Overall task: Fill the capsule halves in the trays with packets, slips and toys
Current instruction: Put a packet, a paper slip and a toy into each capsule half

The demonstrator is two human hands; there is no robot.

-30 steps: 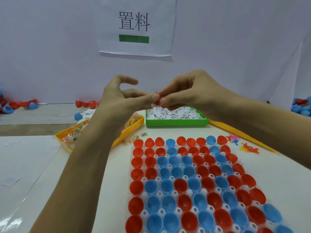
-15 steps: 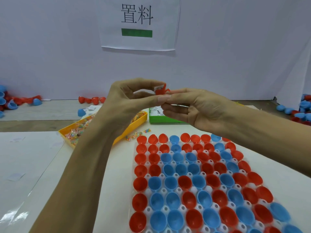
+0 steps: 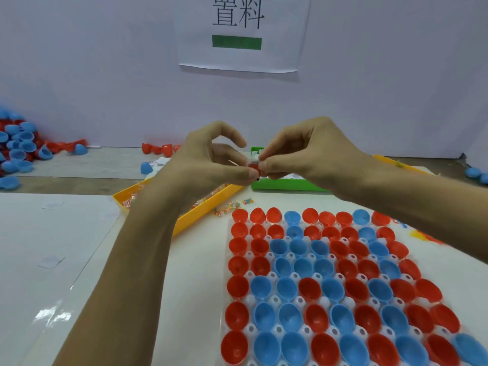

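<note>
Viewpoint: I am looking down from a head-worn camera at a white table (image 3: 66, 273), with both of my bare forearms reaching forward and meeting in the middle of the view.
Left hand (image 3: 208, 162): raised above the table, thumb and fingertips curled in and pinching a small red piece; the index finger arches above the others.
Right hand (image 3: 311, 151): raised opposite the left, fingertips touching the left hand's, thumb and fingers pinched on the same piece.
Small red piece (image 3: 254, 166): held in the air between both sets of fingertips, mostly hidden, so I cannot tell what it is.
Capsule tray (image 3: 274, 299): a white tray lying on the table below and right of the hands, well apart from them.
Capsule halves (image 3: 309, 289): red and blue cups sitting open side up in rows across the tray; I see nothing inside the ones in view.
Yellow tray (image 3: 190, 220): behind my left forearm, holding small colourful packets (image 3: 208, 198); a few more lie on the table just beside it.
Green tray (image 3: 287, 184): behind the hands, mostly hidden by them.
Loose capsule halves (image 3: 21, 151): red and blue, heaped at far left along the wall, with others at far right.
Paper sign (image 3: 241, 33): on the wall, black characters above a green bar.
</note>
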